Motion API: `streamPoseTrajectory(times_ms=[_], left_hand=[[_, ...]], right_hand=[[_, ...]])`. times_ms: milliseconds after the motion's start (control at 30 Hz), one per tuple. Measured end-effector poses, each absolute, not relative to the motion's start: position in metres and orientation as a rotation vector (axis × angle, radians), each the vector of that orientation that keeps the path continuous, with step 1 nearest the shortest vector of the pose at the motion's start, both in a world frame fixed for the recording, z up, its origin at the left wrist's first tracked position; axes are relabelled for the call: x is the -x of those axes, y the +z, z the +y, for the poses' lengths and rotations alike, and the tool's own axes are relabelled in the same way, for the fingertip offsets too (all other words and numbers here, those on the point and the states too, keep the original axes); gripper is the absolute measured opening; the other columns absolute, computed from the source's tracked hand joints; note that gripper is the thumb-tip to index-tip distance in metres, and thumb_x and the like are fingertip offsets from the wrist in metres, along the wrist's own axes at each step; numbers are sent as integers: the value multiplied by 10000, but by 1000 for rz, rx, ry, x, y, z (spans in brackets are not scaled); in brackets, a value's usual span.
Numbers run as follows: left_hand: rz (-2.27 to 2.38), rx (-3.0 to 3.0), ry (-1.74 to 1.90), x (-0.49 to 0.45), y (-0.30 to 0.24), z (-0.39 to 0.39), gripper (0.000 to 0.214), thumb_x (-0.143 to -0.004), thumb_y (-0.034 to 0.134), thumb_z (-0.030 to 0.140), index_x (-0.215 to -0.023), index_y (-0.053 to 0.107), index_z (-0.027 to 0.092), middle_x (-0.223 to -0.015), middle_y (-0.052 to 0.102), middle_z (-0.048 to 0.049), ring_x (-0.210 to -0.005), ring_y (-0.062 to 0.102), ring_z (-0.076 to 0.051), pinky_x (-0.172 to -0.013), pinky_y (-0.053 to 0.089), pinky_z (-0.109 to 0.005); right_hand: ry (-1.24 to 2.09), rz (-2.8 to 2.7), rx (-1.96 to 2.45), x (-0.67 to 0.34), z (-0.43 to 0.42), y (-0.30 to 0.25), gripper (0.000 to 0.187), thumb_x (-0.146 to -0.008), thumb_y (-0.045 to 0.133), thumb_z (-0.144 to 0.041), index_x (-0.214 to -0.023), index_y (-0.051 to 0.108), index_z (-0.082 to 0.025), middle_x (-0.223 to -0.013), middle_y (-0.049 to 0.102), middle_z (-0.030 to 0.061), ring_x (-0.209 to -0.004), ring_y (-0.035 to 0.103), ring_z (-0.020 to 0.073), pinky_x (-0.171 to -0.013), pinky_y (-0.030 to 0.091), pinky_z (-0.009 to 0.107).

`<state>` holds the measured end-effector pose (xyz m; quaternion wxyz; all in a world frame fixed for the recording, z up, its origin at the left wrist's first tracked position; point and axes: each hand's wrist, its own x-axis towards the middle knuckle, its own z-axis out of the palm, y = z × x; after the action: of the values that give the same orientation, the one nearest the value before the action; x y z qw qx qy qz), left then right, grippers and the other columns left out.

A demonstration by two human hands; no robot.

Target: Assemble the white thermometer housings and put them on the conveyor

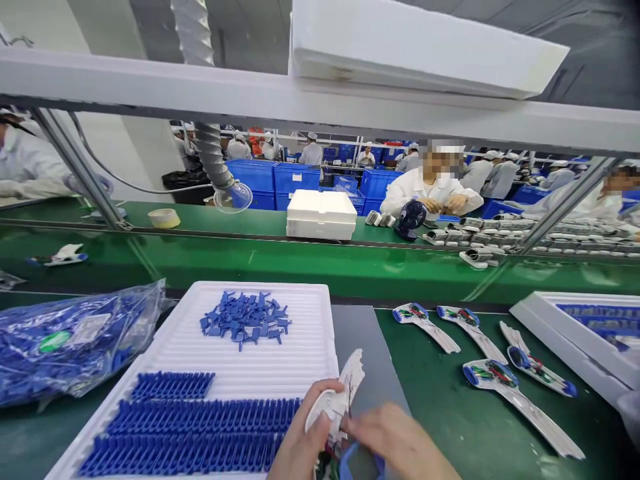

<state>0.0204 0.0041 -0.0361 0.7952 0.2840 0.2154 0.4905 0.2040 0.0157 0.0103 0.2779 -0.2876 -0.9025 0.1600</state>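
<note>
My left hand (301, 437) is closed around a white plastic housing (346, 387) with a jagged end pointing up. Green and red electronics and a blue-rimmed part (361, 461) show at its lower end, near the bottom edge of the view. My right hand (400, 437), a little blurred, has its fingertips pinched against the housing's right side; what lies between them is hidden. Just left of my hands is a white ribbed foam tray (270, 370). It carries a heap of small blue plastic pieces (245, 317) and neat rows of blue pieces (200, 420).
Several white housings with electronics (495, 380) lie on the green bench to the right, beside another foam tray (545, 327). A plastic bag of blue parts (75, 340) rests at left. Behind stand a white foam box (321, 213) and a small fan (411, 219); a co-worker (415, 190) sits opposite.
</note>
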Motion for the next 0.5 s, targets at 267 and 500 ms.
streamPoseTrajectory(times_ms=[267,500], left_hand=[[590,-1177,960,-5,-27,-7,635,-604,704,576,-1091,526,209,-1212,384,-83,-1004,432,-220,-894,307,-307],[432,-1009,640,-1,-13,-11,550,-571,745,525,-1013,619,221,-861,526,-9,-845,489,-192,-931,311,-340]], right_hand=[[475,-2405,783,-187,-2,13,138,-921,421,-219,-956,553,-199,-905,556,75,-820,534,174,-723,449,290],[340,-2296,623,-180,-5,14,190,-943,431,-335,-1037,518,-195,-882,625,73,-807,541,180,-687,436,308]])
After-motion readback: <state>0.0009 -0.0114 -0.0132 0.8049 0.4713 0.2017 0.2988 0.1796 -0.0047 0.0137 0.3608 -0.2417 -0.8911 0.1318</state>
